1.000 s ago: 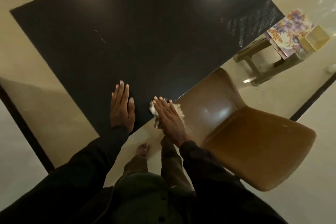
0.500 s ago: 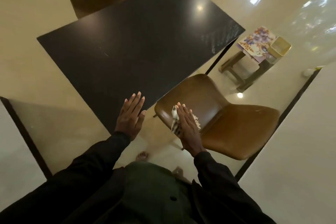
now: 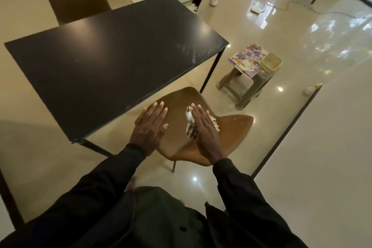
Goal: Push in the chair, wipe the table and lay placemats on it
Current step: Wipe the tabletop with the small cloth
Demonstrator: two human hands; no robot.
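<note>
Both grips are open: the left hand lies flat on the brown chair, and the right hand presses a cloth onto it. The chair stands just beside the dark bench.

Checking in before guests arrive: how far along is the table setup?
Nothing looks finished. In hand: left hand and right hand, pressing a cloth, rest flat on the brown chair, not yet tucked under the black table. Left: wiping and laying the floral placemats, now on the stool.
</note>
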